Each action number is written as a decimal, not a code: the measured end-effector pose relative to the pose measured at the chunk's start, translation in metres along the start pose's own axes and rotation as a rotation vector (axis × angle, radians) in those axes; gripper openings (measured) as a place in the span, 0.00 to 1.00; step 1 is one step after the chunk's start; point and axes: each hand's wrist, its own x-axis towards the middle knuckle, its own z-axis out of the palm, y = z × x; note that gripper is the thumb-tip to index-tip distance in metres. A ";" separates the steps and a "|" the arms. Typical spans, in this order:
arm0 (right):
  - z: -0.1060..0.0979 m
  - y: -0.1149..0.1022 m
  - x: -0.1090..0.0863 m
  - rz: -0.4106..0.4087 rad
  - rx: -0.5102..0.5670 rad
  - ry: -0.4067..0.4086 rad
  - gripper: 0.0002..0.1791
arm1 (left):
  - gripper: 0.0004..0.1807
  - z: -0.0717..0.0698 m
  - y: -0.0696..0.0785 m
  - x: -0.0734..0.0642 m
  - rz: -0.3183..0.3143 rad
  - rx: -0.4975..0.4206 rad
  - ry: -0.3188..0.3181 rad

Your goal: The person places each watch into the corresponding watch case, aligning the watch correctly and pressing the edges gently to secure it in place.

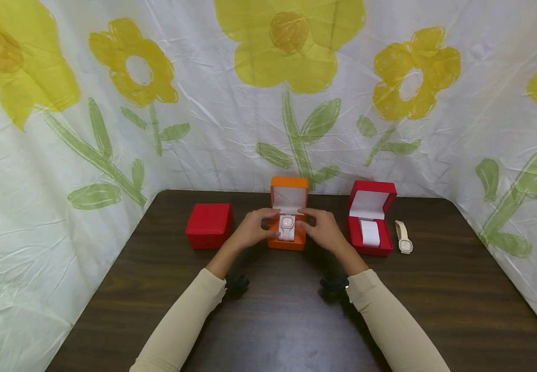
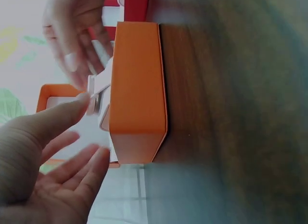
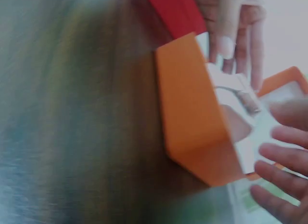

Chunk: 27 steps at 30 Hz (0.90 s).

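The pale watch (image 1: 288,222) already sits in the orange box (image 1: 287,246). At its sides, left hand (image 1: 253,227) and right hand (image 1: 322,230) are loose, grasping nothing; farther right, the cream watch (image 1: 405,245) lies unboxed.

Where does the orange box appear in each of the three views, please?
Head: the orange box stands open, just below centre.
Left wrist: its outer wall is upright in the picture, slightly left of centre.
Right wrist: its outer wall slants through the middle, blurred.
Shared landmark: the watch on the white cushion inside it.
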 end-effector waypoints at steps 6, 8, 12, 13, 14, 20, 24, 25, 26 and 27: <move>-0.023 -0.017 0.011 -0.004 0.094 0.361 0.11 | 0.38 0.001 0.003 -0.007 -0.042 -0.003 0.129; -0.030 -0.024 0.017 -0.012 0.103 0.453 0.11 | 0.41 0.001 0.004 -0.010 -0.097 0.006 0.121; -0.044 -0.034 0.031 -0.010 0.125 0.503 0.12 | 0.48 0.003 0.004 -0.014 -0.199 0.016 0.059; -0.046 -0.035 0.035 -0.001 0.133 0.488 0.13 | 0.49 0.003 0.004 -0.014 -0.212 0.016 0.044; -0.049 -0.037 0.038 0.011 0.141 0.466 0.14 | 0.50 0.004 0.004 -0.014 -0.219 0.028 0.030; -0.056 -0.039 0.060 0.071 0.119 0.298 0.20 | 0.52 0.008 0.000 -0.015 -0.217 0.107 -0.019; -0.054 -0.036 0.073 0.084 0.108 0.230 0.22 | 0.51 0.009 0.000 -0.015 -0.229 0.113 -0.027; -0.054 -0.034 0.075 0.091 0.106 0.215 0.22 | 0.51 0.010 0.000 -0.015 -0.231 0.113 -0.030; -0.053 -0.033 0.077 0.096 0.107 0.195 0.22 | 0.51 0.010 0.000 -0.015 -0.231 0.113 -0.034; -0.051 -0.031 0.079 0.104 0.110 0.174 0.22 | 0.51 0.011 0.000 -0.015 -0.232 0.111 -0.039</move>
